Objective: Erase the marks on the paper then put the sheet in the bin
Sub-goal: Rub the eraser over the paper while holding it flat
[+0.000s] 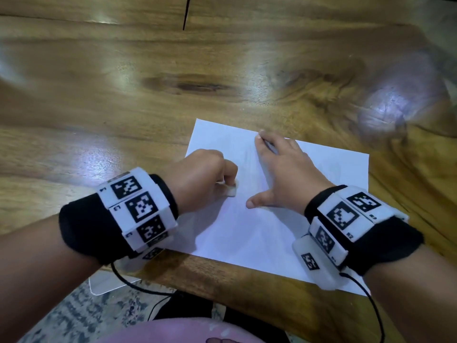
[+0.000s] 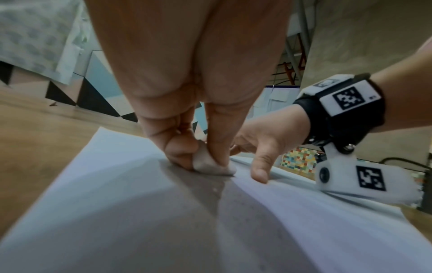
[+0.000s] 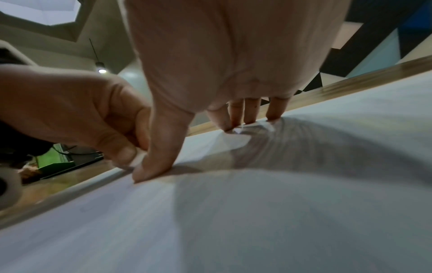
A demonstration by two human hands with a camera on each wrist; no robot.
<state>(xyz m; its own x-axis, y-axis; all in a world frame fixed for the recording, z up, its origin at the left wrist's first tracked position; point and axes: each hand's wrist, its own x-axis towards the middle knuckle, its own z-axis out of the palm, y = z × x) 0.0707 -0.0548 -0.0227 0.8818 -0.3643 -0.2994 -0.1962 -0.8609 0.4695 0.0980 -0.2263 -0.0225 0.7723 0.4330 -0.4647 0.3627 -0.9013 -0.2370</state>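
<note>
A white sheet of paper [image 1: 247, 226] lies on the wooden table [image 1: 123, 107] near its front edge. My left hand [image 1: 212, 179] pinches a small white eraser [image 1: 232, 191] and holds it against the sheet's left middle; the eraser [image 2: 210, 164] sits between thumb and fingers in the left wrist view. My right hand [image 1: 279, 169] lies spread flat on the paper [image 3: 257, 212], fingertips [image 3: 236, 120] and thumb pressing it down just right of the eraser. No marks show clearly on the sheet. The bin is out of view.
A blurred clear rounded object [image 1: 385, 112] stands on the table at the far right. The table's front edge [image 1: 222, 290] runs just below the sheet, with patterned floor [image 1: 74, 313] and a white flat object [image 1: 108, 280] beneath.
</note>
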